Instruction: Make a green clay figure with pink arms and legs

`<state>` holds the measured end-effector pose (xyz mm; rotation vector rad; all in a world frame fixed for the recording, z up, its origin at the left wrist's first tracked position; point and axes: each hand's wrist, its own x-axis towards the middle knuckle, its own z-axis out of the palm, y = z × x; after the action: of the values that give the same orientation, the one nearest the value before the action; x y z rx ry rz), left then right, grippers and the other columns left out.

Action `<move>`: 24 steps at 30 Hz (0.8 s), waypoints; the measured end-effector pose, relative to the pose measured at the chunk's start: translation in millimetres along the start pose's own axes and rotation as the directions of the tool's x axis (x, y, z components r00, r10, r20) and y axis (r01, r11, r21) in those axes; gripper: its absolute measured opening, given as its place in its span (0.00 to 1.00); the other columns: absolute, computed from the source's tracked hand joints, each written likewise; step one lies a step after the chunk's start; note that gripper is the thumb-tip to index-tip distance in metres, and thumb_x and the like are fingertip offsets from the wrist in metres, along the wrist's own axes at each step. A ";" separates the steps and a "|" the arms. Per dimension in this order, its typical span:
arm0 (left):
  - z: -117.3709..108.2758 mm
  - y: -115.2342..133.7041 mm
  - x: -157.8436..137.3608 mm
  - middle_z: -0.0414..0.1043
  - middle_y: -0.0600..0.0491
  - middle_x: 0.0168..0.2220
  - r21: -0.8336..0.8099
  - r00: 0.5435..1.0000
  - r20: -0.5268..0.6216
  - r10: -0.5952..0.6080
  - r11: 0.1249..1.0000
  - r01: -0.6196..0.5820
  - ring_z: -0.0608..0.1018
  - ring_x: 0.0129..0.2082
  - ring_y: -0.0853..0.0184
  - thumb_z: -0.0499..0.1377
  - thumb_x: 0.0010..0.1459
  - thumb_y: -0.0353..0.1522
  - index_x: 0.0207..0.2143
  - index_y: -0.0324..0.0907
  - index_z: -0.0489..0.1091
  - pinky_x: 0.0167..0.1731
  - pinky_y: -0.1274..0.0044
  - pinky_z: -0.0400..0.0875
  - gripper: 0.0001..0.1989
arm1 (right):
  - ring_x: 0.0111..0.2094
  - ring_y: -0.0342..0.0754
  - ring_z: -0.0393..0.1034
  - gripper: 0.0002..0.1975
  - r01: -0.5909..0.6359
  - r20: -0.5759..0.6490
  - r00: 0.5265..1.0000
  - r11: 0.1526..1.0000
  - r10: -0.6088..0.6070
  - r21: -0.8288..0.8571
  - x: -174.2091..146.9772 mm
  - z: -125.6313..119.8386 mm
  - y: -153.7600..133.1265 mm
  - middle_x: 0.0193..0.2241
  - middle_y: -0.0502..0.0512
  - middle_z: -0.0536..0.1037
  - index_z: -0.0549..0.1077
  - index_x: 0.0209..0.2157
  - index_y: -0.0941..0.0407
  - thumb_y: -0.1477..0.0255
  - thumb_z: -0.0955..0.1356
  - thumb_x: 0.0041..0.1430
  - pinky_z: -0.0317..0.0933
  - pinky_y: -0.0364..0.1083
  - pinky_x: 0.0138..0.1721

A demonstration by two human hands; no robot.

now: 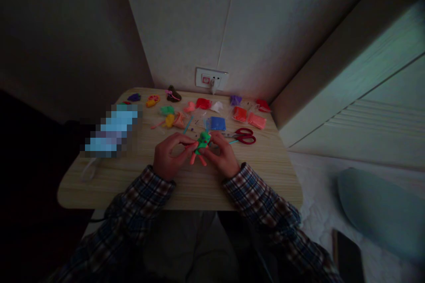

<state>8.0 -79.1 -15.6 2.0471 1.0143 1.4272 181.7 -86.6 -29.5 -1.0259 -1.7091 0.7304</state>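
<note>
A small clay figure (203, 139) with a green head and body and pink-orange legs is held just above the wooden table. My right hand (222, 155) is closed around its right side, fingers behind and thumb in front. On the other side, my left hand (173, 153) pinches at the figure's pinkish arm with thumb and forefinger. Just beyond the hands lie red-handled scissors (245, 136), a blue clay packet (218, 123) and a thin blue stick (188, 124). Parts of the figure are hidden by my fingers.
On the table (265, 172), several clay packets, such as an orange one (239, 114), lie along the back. A pixelated bright screen (113, 131) stands at left. A wall socket (211, 79) holds a plug. At right, a dark phone (348, 256) rests on the bedding near a grey-green cushion (381, 207).
</note>
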 end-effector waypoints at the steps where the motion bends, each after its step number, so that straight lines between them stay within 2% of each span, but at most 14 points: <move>1: 0.0 0.1 0.2 0.77 0.51 0.29 0.002 1.000 -0.002 0.008 1.000 -0.008 0.78 0.30 0.66 0.62 0.54 0.30 0.29 0.39 0.74 0.33 0.75 0.73 0.03 | 0.41 0.51 0.67 0.09 -0.003 0.001 1.000 1.000 0.003 0.002 -0.1 -0.2 -0.1 0.35 0.54 0.70 0.69 0.29 0.54 0.64 0.69 0.56 0.62 0.52 0.45; 4: -0.2 2.0 0.4 0.78 0.52 0.29 0.026 0.999 -0.014 0.032 0.999 -0.032 0.78 0.30 0.67 0.62 0.54 0.29 0.29 0.40 0.74 0.33 0.75 0.73 0.02 | 0.42 0.51 0.67 0.08 -0.011 0.009 1.000 1.000 0.011 0.001 -0.3 -1.0 -0.6 0.36 0.54 0.70 0.69 0.30 0.54 0.64 0.69 0.56 0.61 0.52 0.46; 10: -1.3 5.5 -1.1 0.79 0.51 0.32 0.090 0.998 -0.005 0.058 0.994 -0.057 0.78 0.30 0.68 0.62 0.56 0.29 0.35 0.40 0.75 0.34 0.76 0.73 0.04 | 0.40 0.51 0.67 0.08 0.000 0.006 1.000 1.000 0.000 -0.010 -0.2 -1.4 -0.9 0.34 0.54 0.71 0.70 0.31 0.54 0.64 0.68 0.57 0.62 0.52 0.45; 14: -1.9 5.1 -1.4 0.79 0.51 0.32 0.128 0.992 0.006 0.125 0.984 -0.125 0.79 0.31 0.67 0.61 0.56 0.29 0.33 0.40 0.76 0.35 0.75 0.74 0.03 | 0.40 0.51 0.67 0.07 0.020 -0.013 1.000 1.000 -0.020 -0.004 -0.8 -0.5 0.5 0.34 0.54 0.71 0.70 0.30 0.54 0.66 0.69 0.56 0.62 0.52 0.45; 18: -1.9 4.6 -2.0 0.79 0.50 0.31 0.118 0.993 0.007 0.122 0.986 -0.122 0.80 0.31 0.66 0.61 0.56 0.30 0.33 0.41 0.76 0.35 0.74 0.75 0.04 | 0.40 0.50 0.67 0.07 0.026 -0.021 0.999 1.000 -0.026 -0.009 -0.9 -0.3 1.3 0.34 0.53 0.71 0.69 0.29 0.54 0.66 0.69 0.56 0.62 0.51 0.45; 21: -1.4 3.7 -3.0 0.80 0.50 0.34 0.088 0.998 0.024 0.062 0.994 -0.064 0.80 0.33 0.66 0.62 0.55 0.30 0.36 0.40 0.76 0.37 0.74 0.75 0.06 | 0.38 0.50 0.67 0.07 0.033 -0.033 0.999 0.999 -0.034 -0.029 -0.2 -0.9 1.2 0.33 0.53 0.71 0.70 0.30 0.54 0.66 0.68 0.57 0.63 0.51 0.44; 24: 0.0 1.0 -4.0 0.80 0.49 0.38 0.032 0.997 0.037 -0.072 0.997 0.071 0.80 0.36 0.64 0.63 0.53 0.31 0.39 0.40 0.76 0.41 0.73 0.75 0.10 | 0.37 0.50 0.67 0.08 0.050 -0.068 0.996 0.997 -0.054 -0.054 0.3 -1.2 1.0 0.32 0.53 0.71 0.70 0.30 0.54 0.64 0.68 0.58 0.63 0.51 0.42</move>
<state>7.5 -82.8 -17.3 2.0306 1.0893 1.3391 183.0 -85.9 -29.8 -1.0274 -1.6962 0.6125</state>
